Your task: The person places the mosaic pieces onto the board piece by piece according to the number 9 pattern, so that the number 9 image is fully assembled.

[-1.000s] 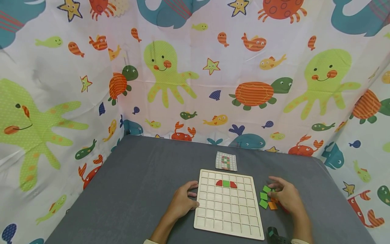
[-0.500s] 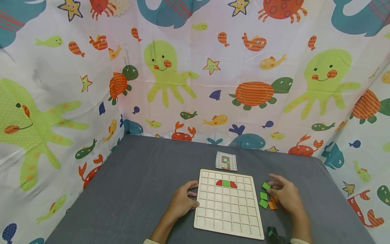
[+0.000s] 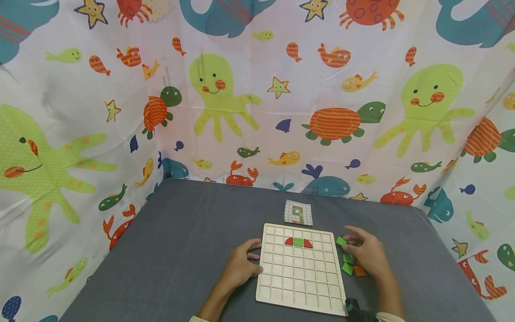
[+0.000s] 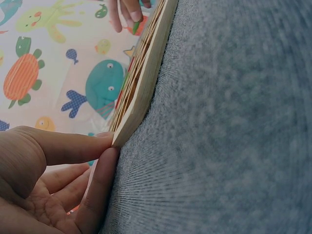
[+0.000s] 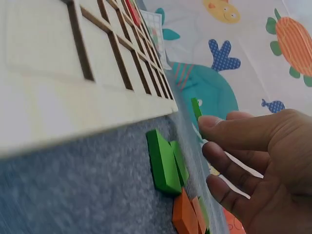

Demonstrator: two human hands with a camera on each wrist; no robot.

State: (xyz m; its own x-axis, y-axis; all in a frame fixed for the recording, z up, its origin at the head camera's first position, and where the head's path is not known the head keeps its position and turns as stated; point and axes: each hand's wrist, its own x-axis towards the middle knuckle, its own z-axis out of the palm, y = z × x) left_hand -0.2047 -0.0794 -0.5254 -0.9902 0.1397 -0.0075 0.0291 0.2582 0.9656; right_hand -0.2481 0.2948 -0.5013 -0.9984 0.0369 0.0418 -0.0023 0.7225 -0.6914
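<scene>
Green is showing at the tips of the right hand (image 3: 367, 251), which we are seeing pinching a thin green square tile (image 3: 341, 241) between thumb and fingertips. Reading the pale wooden gridded board (image 3: 300, 283) as a clock, the hand is holding that tile at two o'clock, just beside the rim. At three, two loose green square tiles (image 3: 347, 269) are lying near an orange square tile (image 3: 359, 271). At nine, the left hand (image 3: 239, 264) is keeping its fingers relaxed, touching the board's edge. Towards twelve, a green square piece (image 3: 298, 242) is sitting between two red quarter-round pieces (image 3: 289, 241); beyond, a white gridded card (image 3: 287, 212) is lying on dark grey cloth (image 3: 209, 223).
</scene>
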